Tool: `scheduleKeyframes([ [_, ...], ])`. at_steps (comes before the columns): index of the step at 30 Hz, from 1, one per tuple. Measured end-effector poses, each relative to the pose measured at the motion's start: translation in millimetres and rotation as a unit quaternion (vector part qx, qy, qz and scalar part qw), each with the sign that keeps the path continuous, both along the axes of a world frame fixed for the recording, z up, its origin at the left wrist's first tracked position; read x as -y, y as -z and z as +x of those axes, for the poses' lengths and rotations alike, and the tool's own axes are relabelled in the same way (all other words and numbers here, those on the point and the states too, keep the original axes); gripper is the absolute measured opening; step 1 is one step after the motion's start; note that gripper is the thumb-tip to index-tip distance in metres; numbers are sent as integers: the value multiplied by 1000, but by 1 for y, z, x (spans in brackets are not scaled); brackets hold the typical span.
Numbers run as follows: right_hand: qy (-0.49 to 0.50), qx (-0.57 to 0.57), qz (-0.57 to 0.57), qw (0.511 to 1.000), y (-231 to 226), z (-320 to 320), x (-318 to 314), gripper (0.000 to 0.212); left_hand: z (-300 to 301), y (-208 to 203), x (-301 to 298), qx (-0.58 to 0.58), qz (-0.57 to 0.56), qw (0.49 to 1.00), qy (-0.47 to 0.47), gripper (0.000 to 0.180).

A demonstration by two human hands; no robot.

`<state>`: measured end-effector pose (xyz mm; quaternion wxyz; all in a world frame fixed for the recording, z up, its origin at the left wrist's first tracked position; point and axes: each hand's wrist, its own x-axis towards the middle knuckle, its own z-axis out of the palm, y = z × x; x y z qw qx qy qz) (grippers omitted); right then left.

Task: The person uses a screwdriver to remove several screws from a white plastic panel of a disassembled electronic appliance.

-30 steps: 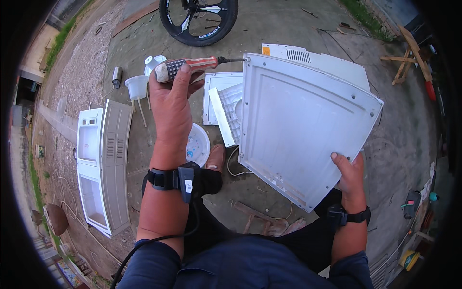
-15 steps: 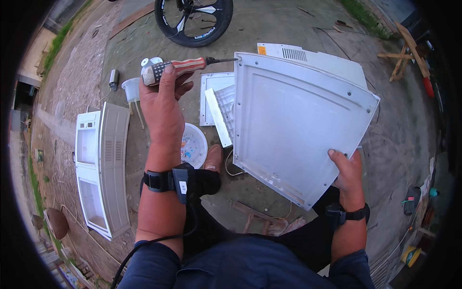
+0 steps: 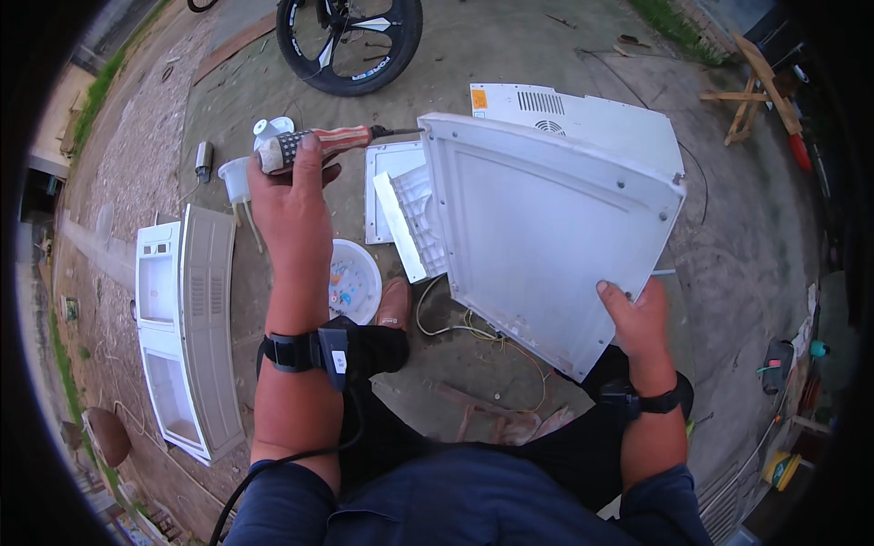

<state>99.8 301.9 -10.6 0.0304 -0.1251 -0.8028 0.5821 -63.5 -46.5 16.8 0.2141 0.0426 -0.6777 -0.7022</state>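
My left hand [image 3: 293,205] is closed round the red-and-white striped handle of a screwdriver [image 3: 344,138], whose butt is dark with white stars. Its dark shaft points right, the tip at the upper left corner of a large white metal panel [image 3: 537,218]. Whether the tip sits in a screw or hole there, I cannot tell. The panel is held tilted over my knees, with raised edges and small holes near its rim. My right hand [image 3: 640,332] grips its lower right edge, thumb on the face. Behind it lie a ribbed white plastic piece [image 3: 414,223] and a flat white panel [image 3: 378,218].
A vented white panel [image 3: 619,127] lies beyond. Left stand a two-compartment white casing [image 3: 208,309] and a white tub [image 3: 236,179]. A round white basin [image 3: 355,280] is by my shoe [image 3: 394,303], with loose wires [image 3: 473,328] nearby. A black wheel [image 3: 350,45] stands ahead.
The held panel has tilted and shifted left and slightly down at its top, uncovering more of the vented panel and the wires. My left hand and the screwdriver have moved slightly left and down with it.
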Motion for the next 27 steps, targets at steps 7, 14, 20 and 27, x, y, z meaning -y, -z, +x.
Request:
scheduleKeyframes([
  [7,-51,-53,200,977,-2,-2,7,24,9,-6,-8,-34,-193,981,14,30],
  [14,-87,-117,274,951,4,-6,4,29,9,15,-14,106,81,979,151,24],
  [20,-63,-67,247,965,4,-5,3,24,8,21,-19,171,111,966,159,20],
  [27,-12,1,149,989,3,-7,0,19,4,31,-17,168,78,977,110,26],
])
